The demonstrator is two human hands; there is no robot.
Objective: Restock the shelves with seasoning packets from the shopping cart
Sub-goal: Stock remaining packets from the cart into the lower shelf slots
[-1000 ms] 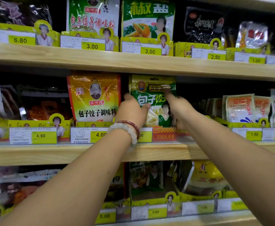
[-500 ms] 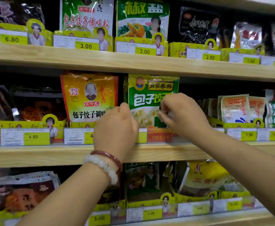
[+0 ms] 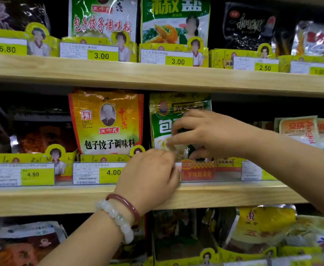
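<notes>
A green seasoning packet [image 3: 178,104] stands upright on the middle shelf [image 3: 61,198], right of an orange-yellow packet [image 3: 107,121]. My right hand [image 3: 213,133] reaches in from the right and covers the green packet's front. Its curved fingers and thumb pinch the packet's lower part. My left hand [image 3: 151,175], with two bracelets at the wrist, is lower, in front of the price rail. Its curled fingers meet the packet's bottom left corner, and the fingertips are hidden. The shopping cart is out of view.
The upper shelf [image 3: 157,75] carries green and black packets behind price tags [image 3: 101,55]. Dark red packets [image 3: 38,135] fill the middle shelf's left, pale orange ones [image 3: 299,129] its right. Yellow bags [image 3: 263,225] crowd the lower shelf.
Both hands came back from deep in the shelf toward its front edge. The left hand dropped from the packet's side to its bottom corner; the right hand slid down over its front.
</notes>
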